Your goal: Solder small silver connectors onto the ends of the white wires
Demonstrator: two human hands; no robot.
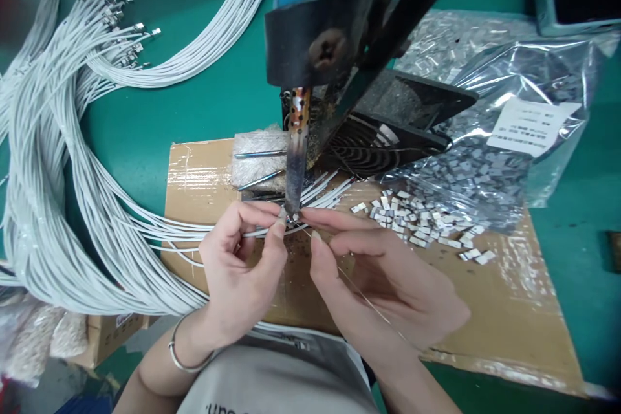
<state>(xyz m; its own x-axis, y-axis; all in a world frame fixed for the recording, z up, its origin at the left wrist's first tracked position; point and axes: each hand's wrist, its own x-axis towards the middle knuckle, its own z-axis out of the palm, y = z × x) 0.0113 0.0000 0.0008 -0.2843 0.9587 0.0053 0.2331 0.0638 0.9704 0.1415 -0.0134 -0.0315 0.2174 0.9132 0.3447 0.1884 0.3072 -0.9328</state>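
Observation:
The soldering iron (297, 142) hangs tip-down in its mount in front of me. Just left of the tip, my left hand (245, 278) is closed in a pinch on the end of a white wire (255, 233). A tiny shiny metal piece (294, 217) shows right under the tip, partly hidden by my fingertips. From the right, my right hand (383, 278) pinches a thin strand of solder wire (361, 291). Its upper end reaches toward the tip, and its tail crosses my palm down to the wrist. Loose white wire ends (330, 194) lie behind both hands.
Small metal tabs (417, 220) lie scattered on the cardboard sheet (514, 310). Behind them are a plastic bag of parts (485, 162) and a black fan (369, 145). Thick white wire bundles (43, 207) fill the left side. Metal rods (262, 180) rest left of the iron.

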